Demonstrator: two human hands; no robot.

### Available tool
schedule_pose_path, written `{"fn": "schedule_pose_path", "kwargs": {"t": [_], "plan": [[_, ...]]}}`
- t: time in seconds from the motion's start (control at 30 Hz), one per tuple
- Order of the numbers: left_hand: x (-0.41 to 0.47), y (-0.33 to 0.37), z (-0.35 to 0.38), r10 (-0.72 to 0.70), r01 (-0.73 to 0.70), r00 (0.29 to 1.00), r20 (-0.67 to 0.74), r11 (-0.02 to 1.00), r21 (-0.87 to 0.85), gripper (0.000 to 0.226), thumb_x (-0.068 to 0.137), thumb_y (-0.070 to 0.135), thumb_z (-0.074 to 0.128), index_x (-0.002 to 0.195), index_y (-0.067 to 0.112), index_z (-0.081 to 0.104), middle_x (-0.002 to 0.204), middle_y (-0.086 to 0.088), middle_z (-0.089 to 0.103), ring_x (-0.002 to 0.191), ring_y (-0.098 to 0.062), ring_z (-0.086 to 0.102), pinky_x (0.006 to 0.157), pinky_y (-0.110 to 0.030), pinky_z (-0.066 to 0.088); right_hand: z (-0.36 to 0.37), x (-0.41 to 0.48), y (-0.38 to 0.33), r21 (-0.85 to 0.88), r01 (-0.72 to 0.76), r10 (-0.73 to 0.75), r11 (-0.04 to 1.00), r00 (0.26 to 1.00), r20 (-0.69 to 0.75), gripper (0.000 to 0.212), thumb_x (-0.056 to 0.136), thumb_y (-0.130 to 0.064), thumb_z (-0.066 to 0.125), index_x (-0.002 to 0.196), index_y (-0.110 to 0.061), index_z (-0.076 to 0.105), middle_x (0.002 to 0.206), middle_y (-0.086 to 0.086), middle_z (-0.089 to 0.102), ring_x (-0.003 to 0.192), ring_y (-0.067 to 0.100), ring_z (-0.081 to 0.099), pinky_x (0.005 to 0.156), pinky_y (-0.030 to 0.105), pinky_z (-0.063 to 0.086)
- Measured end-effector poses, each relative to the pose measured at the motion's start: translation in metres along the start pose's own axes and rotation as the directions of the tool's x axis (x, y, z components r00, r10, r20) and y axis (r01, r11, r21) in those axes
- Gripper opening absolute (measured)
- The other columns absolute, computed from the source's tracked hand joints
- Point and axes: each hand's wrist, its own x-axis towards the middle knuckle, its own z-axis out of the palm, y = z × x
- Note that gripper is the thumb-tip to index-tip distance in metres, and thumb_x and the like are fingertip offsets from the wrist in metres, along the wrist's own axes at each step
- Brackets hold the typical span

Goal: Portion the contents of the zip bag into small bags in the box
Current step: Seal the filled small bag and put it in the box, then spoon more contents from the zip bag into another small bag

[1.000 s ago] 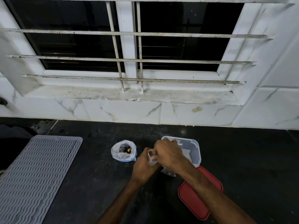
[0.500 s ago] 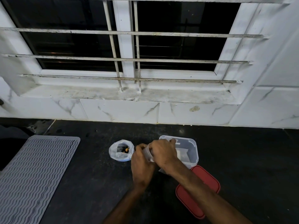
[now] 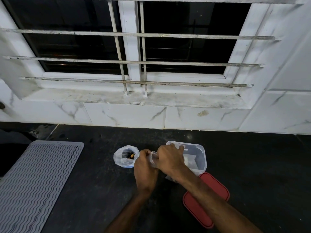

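Pinching small bag [image 3: 153, 157] in fingers of left hand [image 3: 145, 169], right hand [image 3: 170, 161]. Risk: nudging open zip bag [image 3: 125, 157] at 9 o'clock, spilling contents.

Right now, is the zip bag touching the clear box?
Apart. The head view shows dark counter between the zip bag and the box, just beyond the left hand and right hand.

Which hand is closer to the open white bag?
Left. The left hand is right beside the zip bag; the right hand is farther, by the box. Both hold a small bag.
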Motion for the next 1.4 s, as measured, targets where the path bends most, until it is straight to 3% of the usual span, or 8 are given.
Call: {"fn": "schedule_pose_path", "kwargs": {"t": [0.13,0.3,0.43,0.6,1.0,1.13,1.27,1.4], "plan": [[-0.004,0.004,0.006,0.047,-0.048,0.999,-0.021,0.999,-0.007,0.035,0.079,0.02,0.071,0.109,0.023,0.052,0.101,0.008,0.064,0.094,-0.014,0.062,0.079,-0.037,0.055,-0.002,0.005,-0.004,-0.053,-0.036,0.041,0.998,0.994,0.097,0.041,0.093,-0.043,0.058,0.127,-0.021,0.057,0.139,0.007,0.053,0.135,0.028,0.04,0.116,0.058,0.01],[-0.009,0.011,0.006,0.135,-0.132,0.984,0.113,0.991,-0.032,0.049,0.077,0.037,0.066,0.108,0.054,0.033,0.108,0.023,0.051,0.098,-0.006,0.059,0.096,-0.043,0.049,0.0,0.008,0.002,-0.175,0.076,-0.061,0.982,0.994,0.09,0.043,0.092,-0.039,0.059,0.132,-0.023,0.054,0.15,0.005,0.04,0.141,0.029,0.029,0.112,0.062,0.015],[-0.016,0.001,0.011,0.057,-0.05,0.986,0.157,0.998,-0.048,0.048,0.072,0.053,0.054,0.116,0.036,0.044,0.11,0.022,0.056,0.101,-0.009,0.062,0.09,-0.038,0.052,0.01,0.01,0.017,0.046,0.109,-0.112,0.993,0.99,0.08,0.031,0.094,-0.031,0.059,0.124,-0.023,0.065,0.123,0.006,0.064,0.11,0.025,0.059,0.105,0.041,0.041],[-0.043,-0.022,0.028,-0.114,0.122,0.967,0.227,0.992,-0.019,0.044,0.075,0.055,0.071,0.105,0.043,0.04,0.099,0.018,0.062,0.09,0.002,0.061,0.071,-0.02,0.046,0.023,0.005,0.056,0.248,0.108,-0.094,0.963,0.993,-0.065,0.017,0.092,-0.027,0.061,0.101,-0.026,0.075,0.103,-0.004,0.073,0.092,0.016,0.066,0.088,0.033,0.053],[-0.063,-0.042,0.081,-0.137,0.126,0.982,0.129,0.988,0.089,0.062,0.063,0.049,0.083,0.109,0.021,0.052,0.108,0.003,0.055,0.102,-0.017,0.055,0.089,-0.04,0.05,0.07,-0.026,0.174,0.421,-0.073,0.202,0.904,0.941,-0.27,0.009,0.091,-0.031,0.063,0.09,-0.025,0.069,0.084,-0.01,0.067,0.074,0.006,0.061,0.067,0.03,0.053],[-0.066,-0.04,0.087,-0.127,0.124,0.985,0.118,0.992,0.037,0.069,0.057,0.049,0.087,0.109,0.024,0.049,0.107,0.006,0.055,0.1,-0.016,0.056,0.087,-0.042,0.052,0.101,-0.033,0.199,0.312,-0.144,0.198,0.939,0.969,-0.15,0.009,0.09,-0.03,0.062,0.096,-0.026,0.067,0.099,-0.007,0.062,0.094,0.013,0.059,0.078,0.032,0.052],[-0.069,-0.043,0.085,-0.123,0.124,0.983,0.136,0.992,0.003,0.073,0.052,0.049,0.088,0.11,0.031,0.047,0.109,0.009,0.055,0.102,-0.013,0.057,0.088,-0.041,0.053,0.118,-0.032,0.205,0.084,-0.205,0.201,0.975,0.978,0.054,0.036,0.091,-0.036,0.06,0.123,-0.02,0.057,0.133,0.001,0.049,0.124,0.023,0.044,0.099,0.041,0.043],[-0.068,-0.046,0.079,-0.149,0.153,0.973,0.176,0.988,-0.015,0.088,0.049,0.05,0.089,0.121,0.033,0.042,0.118,0.012,0.053,0.111,-0.011,0.055,0.093,-0.038,0.052,0.129,-0.03,0.202,0.015,-0.175,0.173,0.984,0.982,0.08,0.037,0.093,-0.032,0.058,0.128,-0.02,0.056,0.144,0.001,0.044,0.132,0.022,0.038,0.107,0.041,0.035]]}}
